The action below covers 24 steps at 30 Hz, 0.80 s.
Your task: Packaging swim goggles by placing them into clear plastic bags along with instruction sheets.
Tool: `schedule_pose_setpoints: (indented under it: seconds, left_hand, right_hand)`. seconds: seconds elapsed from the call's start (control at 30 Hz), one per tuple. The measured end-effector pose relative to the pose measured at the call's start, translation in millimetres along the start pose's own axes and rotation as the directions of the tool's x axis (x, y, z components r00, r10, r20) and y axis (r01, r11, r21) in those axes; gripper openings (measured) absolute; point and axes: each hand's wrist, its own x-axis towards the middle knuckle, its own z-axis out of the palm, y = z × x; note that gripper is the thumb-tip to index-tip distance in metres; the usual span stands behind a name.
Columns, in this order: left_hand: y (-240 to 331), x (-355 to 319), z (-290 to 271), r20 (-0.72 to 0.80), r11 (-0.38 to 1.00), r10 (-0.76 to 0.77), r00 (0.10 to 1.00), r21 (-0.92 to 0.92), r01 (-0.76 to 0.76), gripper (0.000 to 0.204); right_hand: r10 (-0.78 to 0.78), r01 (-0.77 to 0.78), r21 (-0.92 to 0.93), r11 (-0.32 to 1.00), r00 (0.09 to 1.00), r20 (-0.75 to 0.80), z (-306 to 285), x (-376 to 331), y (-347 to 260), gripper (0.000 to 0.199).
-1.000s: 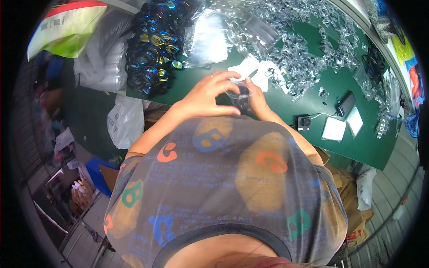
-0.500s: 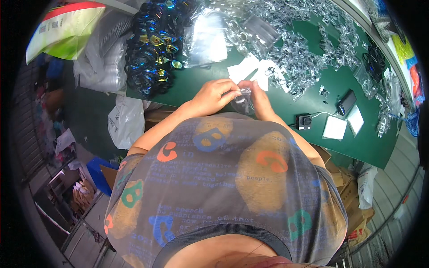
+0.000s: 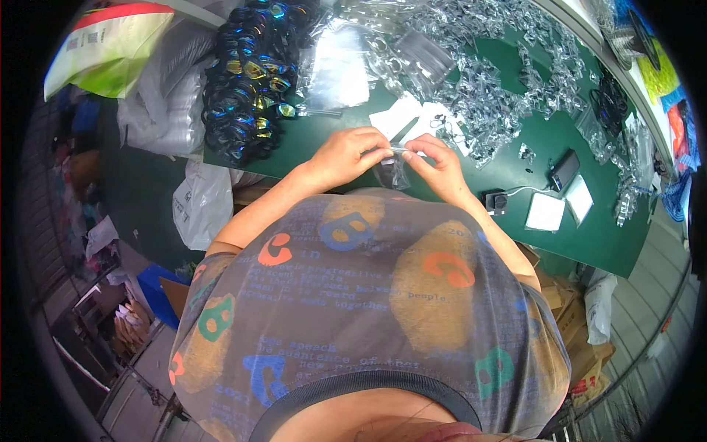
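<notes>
Between my two hands, close to the front edge of the green table (image 3: 353,132), hangs a small clear plastic bag (image 3: 394,175). My left hand (image 3: 355,155) pinches its top edge at the left with thumb and fingers. At the right end of the same edge, my right hand (image 3: 438,166) is closed in a pinch. Something small and dark seems to be inside the bag, but its kind is not clear. Just beyond my hands lie white paper cards (image 3: 398,116), some with small dark pieces on them.
Mirrored swim goggles (image 3: 250,74) form a heap at the left, beside flat clear bags (image 3: 340,70). Many small clear packets (image 3: 493,96) cover the back right. A small black camera (image 3: 495,202), a dark box (image 3: 565,169) and white pads (image 3: 545,211) lie at right.
My right hand has turned and shifted right, its fingers now pinching the bag's top edge. That edge is stretched between both hands. My left hand has barely moved.
</notes>
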Motion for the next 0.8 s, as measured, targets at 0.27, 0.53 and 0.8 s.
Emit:
schedule_pose_setpoints:
  seconds: [0.27,0.53,0.8]
  left_hand:
    - [1.7,2.6,-18.4,0.022,0.978,0.167,0.986,0.122,-0.168,0.017]
    - [1.2,-1.9,-41.4,0.120,0.984,0.173,0.978,-0.053,-0.168,0.030]
    - [-7.6,-10.9,-28.1,-0.008,0.862,-0.162,0.987,-0.488,0.138,0.019]
  right_hand:
    - [-0.063,0.067,0.080,0.995,0.997,-0.046,6.9,2.6,-9.9,0.009]
    - [-0.138,0.146,0.067,0.987,0.985,-0.103,2.7,4.6,-18.1,0.007]
    - [-0.087,0.129,0.262,0.956,0.982,-0.167,22.8,10.9,-9.3,0.006]
